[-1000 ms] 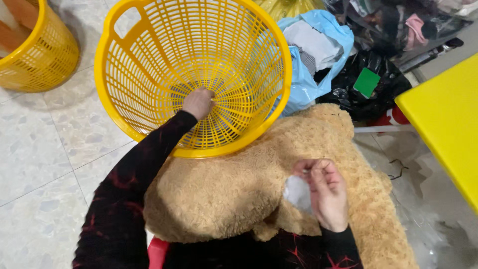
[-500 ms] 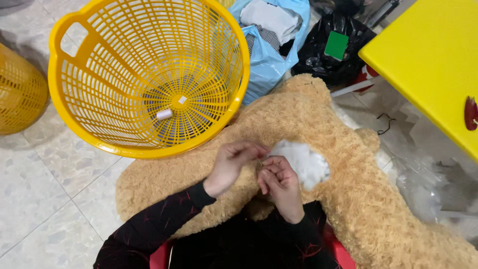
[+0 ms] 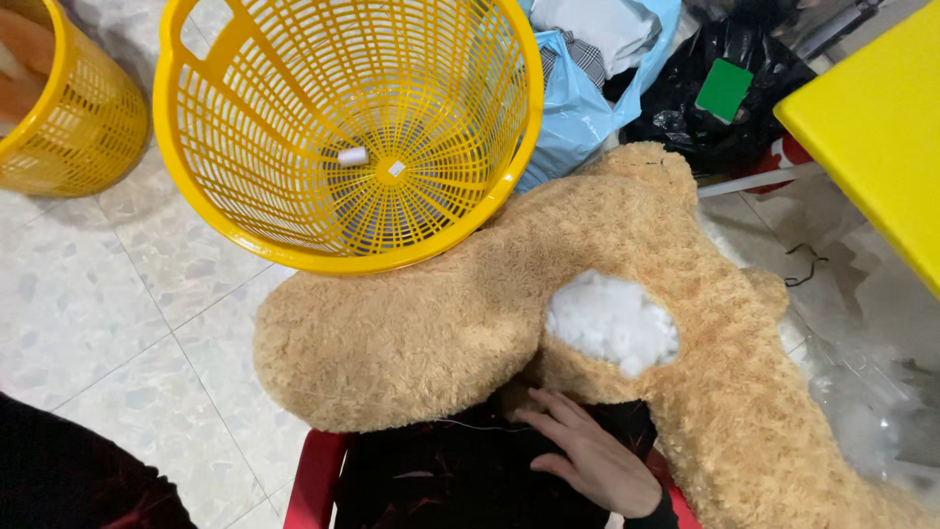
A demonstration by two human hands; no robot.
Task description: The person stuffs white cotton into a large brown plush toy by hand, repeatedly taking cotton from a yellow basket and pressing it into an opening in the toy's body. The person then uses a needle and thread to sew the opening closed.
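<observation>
The right hand (image 3: 587, 453) lies flat, fingers spread, on dark cloth, touching the near edge of the fuzzy tan plush toy (image 3: 441, 323); fluffy white stuffing (image 3: 609, 321) bulges out. The left hand is out of view.

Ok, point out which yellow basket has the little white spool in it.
The big yellow basket touching the plush bear: the white spool lies on its floor. The other basket, at the left edge, shows none.

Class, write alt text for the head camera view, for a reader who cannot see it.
A person's right hand rests flat on dark clothing beside a large tan plush toy lying across the lap, white stuffing showing through an open gap in its fur. A yellow plastic basket holding a small white spool leans against the toy on a tiled floor.
</observation>
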